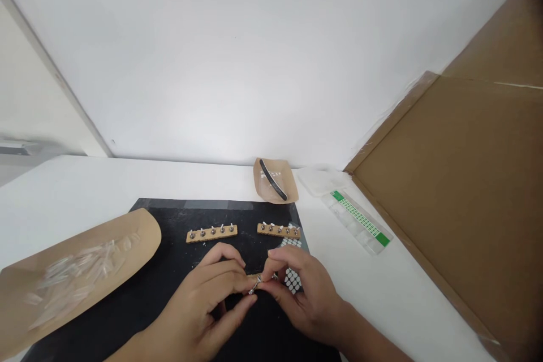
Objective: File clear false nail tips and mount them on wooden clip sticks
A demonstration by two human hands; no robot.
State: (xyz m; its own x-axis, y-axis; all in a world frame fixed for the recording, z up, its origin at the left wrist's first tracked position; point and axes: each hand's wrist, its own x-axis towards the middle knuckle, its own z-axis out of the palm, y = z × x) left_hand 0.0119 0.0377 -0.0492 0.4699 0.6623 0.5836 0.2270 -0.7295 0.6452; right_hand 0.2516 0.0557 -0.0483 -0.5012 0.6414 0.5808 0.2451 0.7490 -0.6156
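My left hand (216, 300) is closed, its thumb and fingers pinching a small shiny metal stand piece (253, 288) low over the black mat (169, 305). My right hand (309, 288) meets it fingertip to fingertip, also pinched closed at the same spot; whatever sits between its fingertips is too small and covered to name. A tan wooden strip shows partly behind the fingers. Beyond my hands lie two wooden strips, a left one (212, 233) and a right one (279, 231), each bearing a row of small metal posts with white tops.
At left, a brown paper tray (144, 232) holds clear plastic pieces. A smaller tray (292, 186) at the back contains a curved black nail file (272, 180). White oval stickers (292, 281) lie beside my right hand. A clear case with a green label (360, 216) rests near the cardboard (458, 181).
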